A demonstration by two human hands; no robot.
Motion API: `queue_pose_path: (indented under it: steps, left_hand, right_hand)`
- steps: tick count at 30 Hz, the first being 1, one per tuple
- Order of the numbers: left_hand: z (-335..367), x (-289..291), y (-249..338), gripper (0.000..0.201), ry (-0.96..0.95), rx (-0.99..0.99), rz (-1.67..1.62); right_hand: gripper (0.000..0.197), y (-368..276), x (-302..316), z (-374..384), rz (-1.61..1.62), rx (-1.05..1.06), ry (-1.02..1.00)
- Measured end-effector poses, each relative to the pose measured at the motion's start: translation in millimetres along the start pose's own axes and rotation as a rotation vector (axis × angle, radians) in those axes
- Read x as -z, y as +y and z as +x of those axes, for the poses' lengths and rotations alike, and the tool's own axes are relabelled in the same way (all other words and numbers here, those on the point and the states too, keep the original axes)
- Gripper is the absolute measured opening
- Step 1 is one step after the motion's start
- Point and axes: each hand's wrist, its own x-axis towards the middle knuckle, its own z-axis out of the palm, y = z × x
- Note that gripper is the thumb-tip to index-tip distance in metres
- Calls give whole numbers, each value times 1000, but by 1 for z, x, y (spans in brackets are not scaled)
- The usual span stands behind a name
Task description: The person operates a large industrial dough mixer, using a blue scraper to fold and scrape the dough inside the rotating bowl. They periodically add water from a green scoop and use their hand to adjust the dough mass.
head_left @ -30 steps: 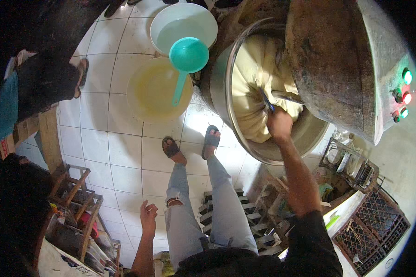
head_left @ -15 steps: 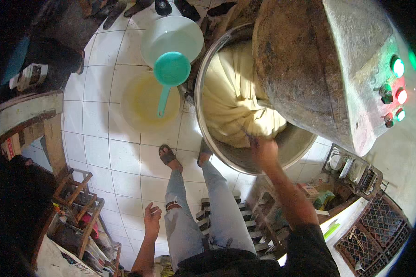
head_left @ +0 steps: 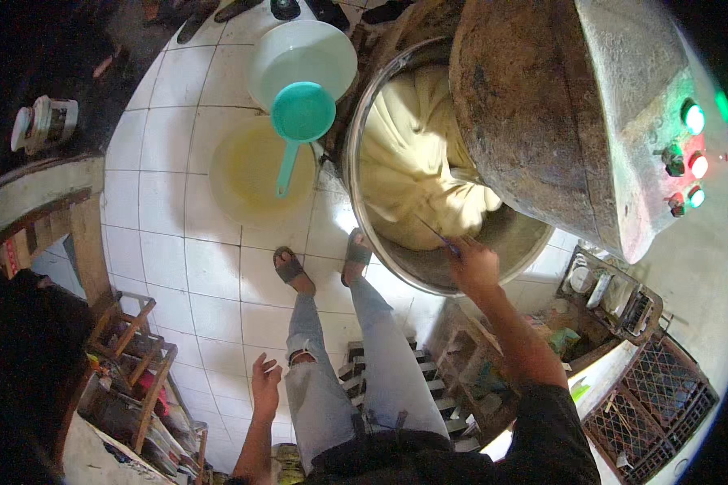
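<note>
A large metal mixer bowl (head_left: 519, 255) holds a thick mass of pale dough (head_left: 408, 174), folded and stretched in places. My right hand (head_left: 475, 268) is over the bowl's near rim, closed round the handle of a thin knife (head_left: 439, 236) with a dark bluish handle. The blade points up and left over the dough's near edge; whether its tip touches the dough I cannot tell. My left hand (head_left: 265, 384) hangs beside my left leg with nothing in it, its fingers loosely apart.
A worn mixer housing (head_left: 534, 113) with lit buttons covers the bowl's right side. At the left, a turquoise dipper (head_left: 302, 111) rests on a whitish basin (head_left: 332, 52), near a tub of yellowish liquid (head_left: 263, 182). Wooden racks (head_left: 141, 364) stand at lower left, a rusty crate (head_left: 651, 404) at lower right.
My right hand has drawn back slightly toward the bowl's near rim, and the knife shows more plainly. The dough's folds have shifted. My left hand has hardly moved.
</note>
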Motion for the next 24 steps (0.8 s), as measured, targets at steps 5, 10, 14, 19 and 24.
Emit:
queue_pose_path:
  steps: [5, 10, 14, 19, 24]
  left_hand:
    - [-2, 36, -26, 61, 109, 160, -142]
    - [19, 22, -32, 62, 29, 179, -111]
    - [4, 37, -30, 62, -19, 83, -70]
    - [16, 66, -32, 65, 58, 140, -73]
    - [38, 46, -20, 66, -5, 64, -61]
  right_hand:
    - [29, 46, 36, 9, -92, -115, 220]
    - [24, 60, -70, 66, -273, -194, 34]
    - [34, 28, -16, -4, -57, -57, -40]
    - [39, 54, 31, 6, -160, -366, 141]
    - [26, 38, -36, 65, -258, -186, 122]
